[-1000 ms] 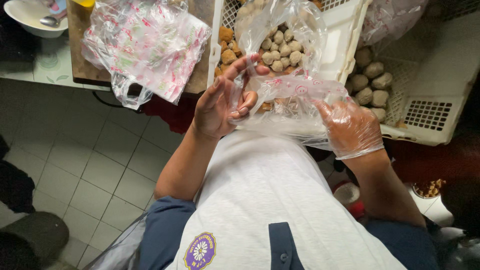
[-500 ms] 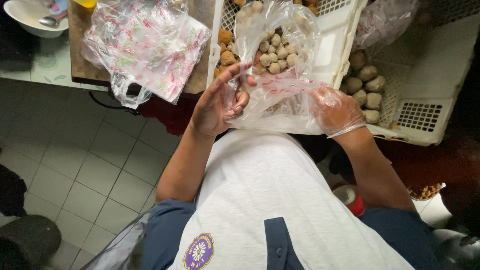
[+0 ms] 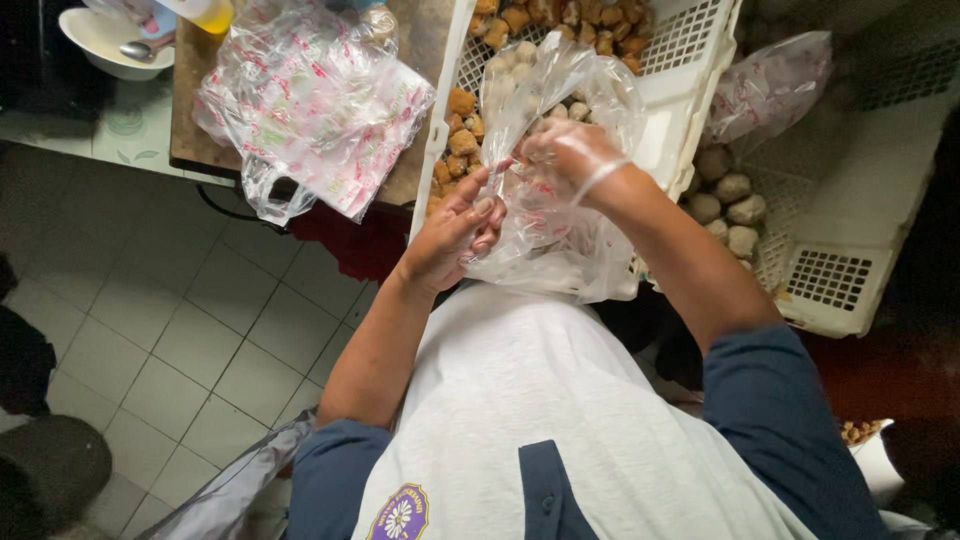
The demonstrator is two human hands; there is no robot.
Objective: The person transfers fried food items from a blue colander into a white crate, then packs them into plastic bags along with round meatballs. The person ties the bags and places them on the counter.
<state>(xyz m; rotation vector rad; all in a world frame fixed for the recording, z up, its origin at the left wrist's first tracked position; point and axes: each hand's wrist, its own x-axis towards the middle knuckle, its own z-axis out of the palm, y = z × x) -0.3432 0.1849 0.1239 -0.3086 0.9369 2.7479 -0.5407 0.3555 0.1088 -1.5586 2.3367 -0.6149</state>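
Far left, top: a white bowl [image 3: 100, 40] with a spoon [image 3: 140, 48] sits on a tiled counter, beside the yellow base of a bottle [image 3: 205, 12]. Next to it, a brown board [image 3: 190, 120] carries a heap of printed clear bags [image 3: 310, 100], which hangs over the board's front edge. Below lies a pale tiled floor [image 3: 180, 340].

Centre: the left hand [image 3: 450, 235], bare, is cupped with fingers bent, pinching the near edge of a clear bag [image 3: 560, 240] between thumb and fingers. The bag stands open just above the person's white apron [image 3: 530, 400] and in front of a white crate [image 3: 690, 110]. The crate holds brown fried pieces [image 3: 460, 130] along its left side and top.

The right hand [image 3: 565, 160], in a thin clear glove, sits at the bag's mouth, partly inside the plastic. Its fingers are curled, but the film blurs them; whether they grip any food cannot be told. Pale balls [image 3: 575, 108] show through the bag's upper part.

Right: a second white crate [image 3: 850, 260] holds greyish round balls [image 3: 725, 195], with another crumpled printed bag [image 3: 770, 85] lying above them. Bottom right, a small white container [image 3: 880, 455] with brown bits shows at the edge.
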